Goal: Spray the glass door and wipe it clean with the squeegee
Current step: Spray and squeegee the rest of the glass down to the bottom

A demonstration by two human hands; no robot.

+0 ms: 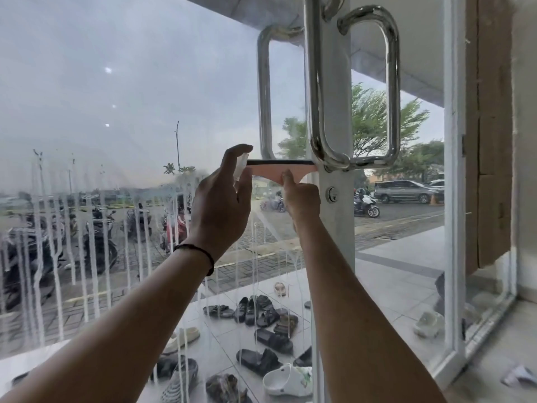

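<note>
My right hand (302,199) grips the squeegee (283,169) against the wet door (116,112), while my left hand (220,199) fingers curl around a small sprayer (240,167).

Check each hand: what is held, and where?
Right hand grips the pink squeegee by its lower handle. Left hand holds a small clear spray bottle round its body.

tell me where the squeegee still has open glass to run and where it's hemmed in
Open run: the wide wet glass left of the left hand, streaked with drips lower down. Crowded: the squeegee, held by the right hand, has its right end at the door frame, just below the chrome handles.
</note>
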